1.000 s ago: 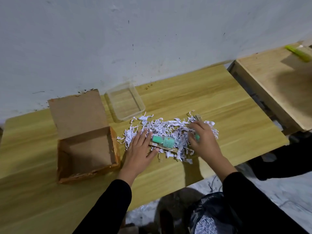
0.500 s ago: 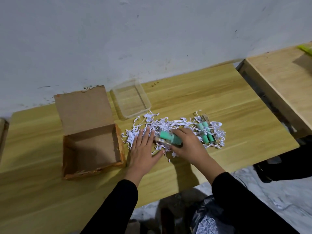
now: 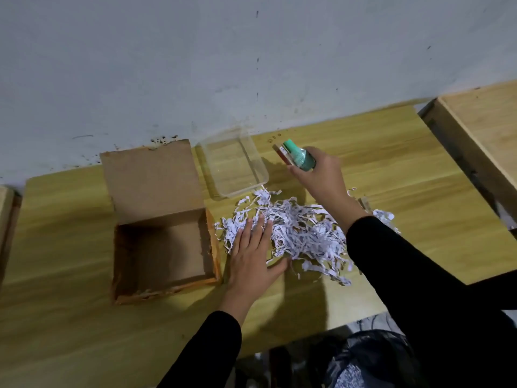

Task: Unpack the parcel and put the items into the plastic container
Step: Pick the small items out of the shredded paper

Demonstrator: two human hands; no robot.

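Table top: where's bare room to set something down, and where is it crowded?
Free: the table right of the right hand, up to the wall; the near-left corner below the cardboard box. Crowded: the middle, where shredded paper runs from the left hand to the plastic container.

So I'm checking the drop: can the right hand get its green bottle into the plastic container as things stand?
Probably yes. The right hand holds the green bottle just right of the plastic container, which is open-topped, with nothing between.

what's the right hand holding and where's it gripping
The right hand holds a green bottle by its lower body, cap end free. A thin brown item sits alongside. The left hand holds nothing.
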